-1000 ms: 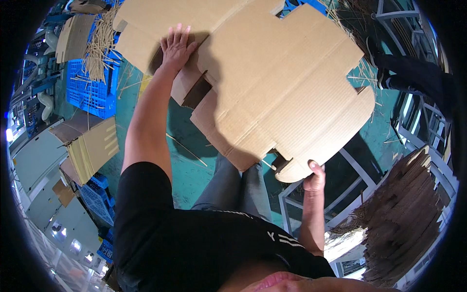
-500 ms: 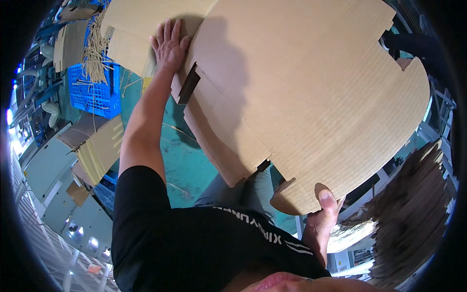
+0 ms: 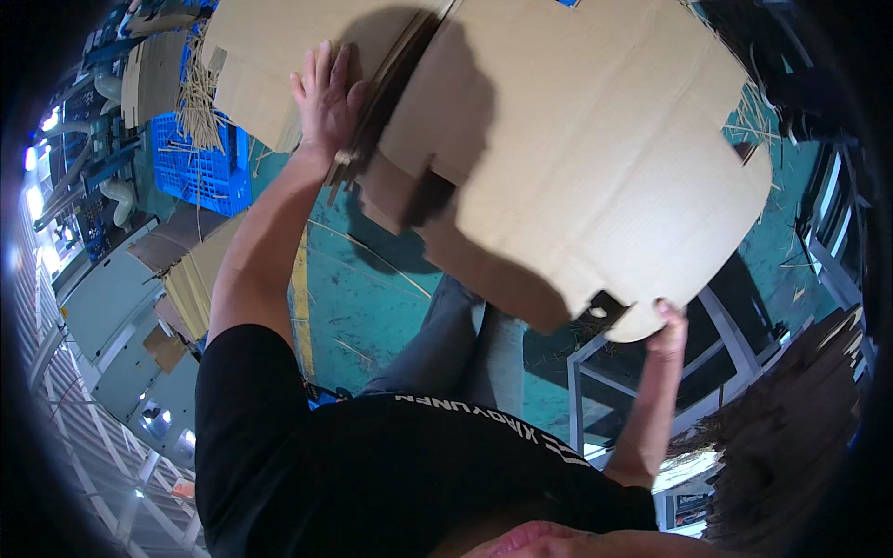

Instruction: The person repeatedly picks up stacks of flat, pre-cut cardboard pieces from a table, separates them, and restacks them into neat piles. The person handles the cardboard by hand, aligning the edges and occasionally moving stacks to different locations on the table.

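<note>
Cardboard sheet, flat die-cut blank, is pinched at its near-right corner by right hand w/ fingers closed, left hand pressed open-palmed on far-left folded edge, long axis running diagonally btwn both grips.

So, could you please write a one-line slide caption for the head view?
Left hand lies flat on a large flat cardboard sheet while the right hand grips its lower edge, above a teal floor.
</note>
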The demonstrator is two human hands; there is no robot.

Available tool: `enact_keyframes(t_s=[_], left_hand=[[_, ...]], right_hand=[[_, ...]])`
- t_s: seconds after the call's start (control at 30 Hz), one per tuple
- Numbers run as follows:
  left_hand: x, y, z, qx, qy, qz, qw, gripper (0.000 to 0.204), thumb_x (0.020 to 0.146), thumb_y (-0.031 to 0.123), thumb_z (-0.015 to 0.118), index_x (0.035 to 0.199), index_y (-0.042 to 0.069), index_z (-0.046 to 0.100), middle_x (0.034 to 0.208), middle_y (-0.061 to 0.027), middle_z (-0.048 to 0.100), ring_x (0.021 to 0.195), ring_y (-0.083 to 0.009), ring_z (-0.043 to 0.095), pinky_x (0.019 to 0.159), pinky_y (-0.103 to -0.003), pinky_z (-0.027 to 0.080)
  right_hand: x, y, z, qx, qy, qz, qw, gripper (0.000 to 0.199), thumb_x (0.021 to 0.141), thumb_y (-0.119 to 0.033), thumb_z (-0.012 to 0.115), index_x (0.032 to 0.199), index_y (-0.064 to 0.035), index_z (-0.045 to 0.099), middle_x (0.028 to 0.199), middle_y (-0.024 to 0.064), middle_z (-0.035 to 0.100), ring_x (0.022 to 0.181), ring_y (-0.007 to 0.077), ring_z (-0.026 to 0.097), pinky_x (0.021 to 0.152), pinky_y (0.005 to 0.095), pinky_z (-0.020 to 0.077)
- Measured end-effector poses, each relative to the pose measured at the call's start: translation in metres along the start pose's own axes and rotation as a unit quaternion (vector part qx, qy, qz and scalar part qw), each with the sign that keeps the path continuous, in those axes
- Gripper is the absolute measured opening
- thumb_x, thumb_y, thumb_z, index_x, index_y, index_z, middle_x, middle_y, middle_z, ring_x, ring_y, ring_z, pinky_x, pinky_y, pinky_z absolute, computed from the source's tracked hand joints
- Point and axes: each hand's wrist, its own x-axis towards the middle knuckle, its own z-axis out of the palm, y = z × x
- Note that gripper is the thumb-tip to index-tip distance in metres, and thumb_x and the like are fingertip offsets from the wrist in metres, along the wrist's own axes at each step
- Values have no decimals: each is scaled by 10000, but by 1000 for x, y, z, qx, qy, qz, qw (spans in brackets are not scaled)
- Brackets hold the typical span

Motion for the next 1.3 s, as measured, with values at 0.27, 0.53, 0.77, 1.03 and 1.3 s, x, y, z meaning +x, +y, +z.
enact_keyframes(t_s=[0.27, 0.53, 0.77, 1.03, 1.3], left_hand=[[5, 5, -7, -13, -13, 2, 1000, 627, 864, 303, 594, 1425, 154, 359, 1505, -103, 241, 1382, -358, 212, 1082, -596, 164], [3, 10, -11, -12, -18, -13, 1000, 621, 880, 250, 554, 1448, 150, 323, 1521, -87, 229, 1397, -340, 202, 1106, -551, 145], [30, 82, -34, -223, 41, 67, 972, 589, 814, 255, 657, 1343, 94, 455, 1420, -189, 374, 1357, -359, 274, 1115, -495, 193], [89, 203, 18, -691, -298, -221, 620, 698, 938, 493, 460, 1418, 3, 330, 1469, -149, 344, 1356, -241, 304, 1115, -350, 208], [130, 213, 10, -790, -375, -272, 400, 632, 912, 587, 456, 1262, 70, 551, 1200, -87, 610, 1049, -180, 577, 893, -352, 471]], right_hand=[[128, -84, -93, 4, -96, 33, 995, 812, 559, -260, 732, 1259, 53, 464, 1132, 164, 588, 1022, 330, 579, 918, 425, 468], [85, 40, -124, 92, -49, -27, 994, 889, 578, -299, 757, 1336, 6, 405, 1231, 122, 542, 1137, 306, 527, 987, 439, 424], [64, 27, -104, 81, -46, 8, 996, 865, 592, -263, 767, 1340, -9, 415, 1260, 116, 541, 1150, 303, 530, 994, 424, 426], [76, -18, -37, 32, 77, -52, 995, 774, 829, -515, 630, 1375, -25, 383, 1342, 116, 488, 1219, 266, 488, 1026, 398, 391], [87, -8, -42, 38, 60, -62, 996, 798, 812, -542, 633, 1383, -46, 377, 1347, 106, 487, 1217, 281, 486, 1028, 413, 386]])
